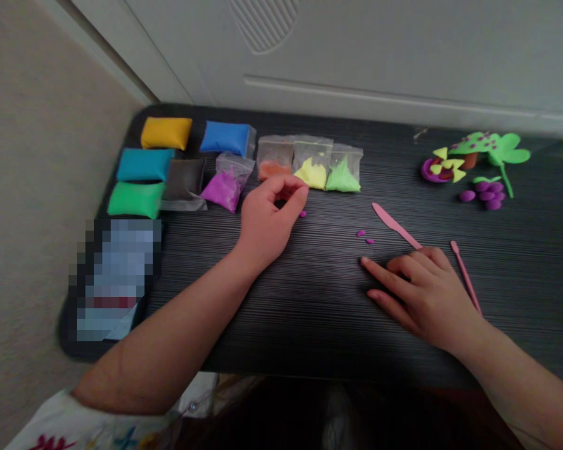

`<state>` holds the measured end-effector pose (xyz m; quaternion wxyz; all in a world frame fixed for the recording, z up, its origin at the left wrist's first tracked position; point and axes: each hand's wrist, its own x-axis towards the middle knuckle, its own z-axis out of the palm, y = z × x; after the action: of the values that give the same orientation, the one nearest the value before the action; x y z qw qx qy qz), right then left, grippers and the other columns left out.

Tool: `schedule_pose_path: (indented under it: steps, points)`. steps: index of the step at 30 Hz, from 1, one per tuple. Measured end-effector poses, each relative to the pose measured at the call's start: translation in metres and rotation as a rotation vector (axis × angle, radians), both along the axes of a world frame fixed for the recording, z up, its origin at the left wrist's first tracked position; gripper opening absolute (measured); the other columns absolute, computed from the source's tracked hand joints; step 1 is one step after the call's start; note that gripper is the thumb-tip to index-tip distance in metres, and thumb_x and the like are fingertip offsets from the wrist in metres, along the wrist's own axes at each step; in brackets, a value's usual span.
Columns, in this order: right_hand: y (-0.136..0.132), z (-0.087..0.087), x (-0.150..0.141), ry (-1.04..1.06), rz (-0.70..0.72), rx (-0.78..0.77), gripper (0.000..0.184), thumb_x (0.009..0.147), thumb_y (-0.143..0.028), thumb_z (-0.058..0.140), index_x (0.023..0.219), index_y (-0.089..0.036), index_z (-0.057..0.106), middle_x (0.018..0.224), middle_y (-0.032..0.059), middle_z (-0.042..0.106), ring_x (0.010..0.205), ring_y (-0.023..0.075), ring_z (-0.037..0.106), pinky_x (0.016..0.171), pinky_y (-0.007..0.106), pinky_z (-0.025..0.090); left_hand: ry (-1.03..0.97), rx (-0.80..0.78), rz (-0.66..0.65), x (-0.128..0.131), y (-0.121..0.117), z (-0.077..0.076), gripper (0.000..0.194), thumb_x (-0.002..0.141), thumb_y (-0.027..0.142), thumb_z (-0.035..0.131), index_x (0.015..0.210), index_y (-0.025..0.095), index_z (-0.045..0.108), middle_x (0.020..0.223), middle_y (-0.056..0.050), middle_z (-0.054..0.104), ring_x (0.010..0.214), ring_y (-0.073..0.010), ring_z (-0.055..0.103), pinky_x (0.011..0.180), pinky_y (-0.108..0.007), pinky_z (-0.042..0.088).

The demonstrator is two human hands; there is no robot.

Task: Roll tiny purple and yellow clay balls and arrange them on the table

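Three tiny purple bits lie on the dark surface (263, 325). One purple bit (303, 214) is just beside the left hand (272, 215), under its fingertips. The other two purple bits (361, 233) lie close together, just past the pointer finger of the right hand (422, 287).

The left hand is curled, with its thumb and pointer finger bent together in a ring. I cannot tell if anything is pinched between the tips. The right hand is loosely spread, palm down, its thumb and pointer finger apart, and it holds nothing that I can see. It covers one end of the pink knife (396, 225); I cannot tell if they touch. One thin pink stick (466, 278) lies next to that hand.

There are nine packs of color. Five are fat: yellow-orange pack (166, 132), blue pack (228, 138), teal pack (145, 164), green pack (137, 199) and dark pack (184, 181). Four are clear bags: purple bag (223, 190), orange bag (275, 169), yellow bag (312, 174) and light green bag (343, 178).

At the far right sit one purple bowl (429, 170) with yellow bits in it, one bunch of purple balls (486, 195) and one green flower shape (507, 150). One phone (117, 275) lies at the left.
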<state>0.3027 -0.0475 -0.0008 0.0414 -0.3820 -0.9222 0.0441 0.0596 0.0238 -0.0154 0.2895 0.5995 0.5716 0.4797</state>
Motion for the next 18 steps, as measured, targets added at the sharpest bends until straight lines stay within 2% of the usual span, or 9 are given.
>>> schedule_pose_path:
  steps: [5, 10, 15, 18]
  points:
    - [-0.0004, -0.0001, -0.0046, 0.005, 0.033, 0.006, 0.041, 0.081, -0.039, 0.052, 0.121, -0.029, 0.05, 0.081, 0.0022, 0.055, 0.073, 0.0165, 0.045, 0.074, 0.036, 0.033, -0.013, 0.025, -0.01, -0.0002, 0.0003, -0.0006, 0.004, 0.075, 0.019, 0.057, 0.074, 0.019, 0.062, 0.066, 0.005, 0.06, 0.061, -0.0062, 0.055, 0.057, -0.018, 0.045]
    - [0.0033, -0.0004, -0.0016, -0.009, -0.024, 0.027, 0.042, 0.081, -0.038, 0.051, 0.121, -0.024, 0.051, 0.084, 0.0041, 0.056, 0.076, 0.0176, 0.047, 0.074, 0.037, 0.033, -0.009, 0.01, -0.008, 0.0001, 0.0003, -0.0006, 0.005, 0.076, 0.021, 0.057, 0.075, 0.019, 0.061, 0.067, 0.005, 0.061, 0.06, -0.0068, 0.055, 0.056, -0.019, 0.045]
    - [0.0007, 0.0008, -0.0016, 0.027, 0.042, 0.021, 0.04, 0.08, -0.036, 0.053, 0.12, -0.029, 0.051, 0.08, 0.0019, 0.055, 0.073, 0.0163, 0.045, 0.073, 0.036, 0.034, -0.005, 0.005, -0.023, 0.0002, 0.0005, -0.0007, 0.006, 0.076, 0.021, 0.055, 0.076, 0.018, 0.061, 0.068, 0.004, 0.061, 0.06, -0.0071, 0.055, 0.056, -0.019, 0.045]
    - [0.0019, -0.0001, -0.0057, -0.007, 0.025, 0.019, 0.042, 0.081, -0.038, 0.051, 0.122, -0.026, 0.049, 0.082, 0.0029, 0.056, 0.075, 0.0176, 0.046, 0.074, 0.037, 0.034, 0.014, 0.017, -0.01, 0.0004, 0.0003, -0.0004, 0.006, 0.076, 0.021, 0.056, 0.076, 0.018, 0.061, 0.068, 0.004, 0.061, 0.061, -0.0069, 0.055, 0.057, -0.019, 0.045]
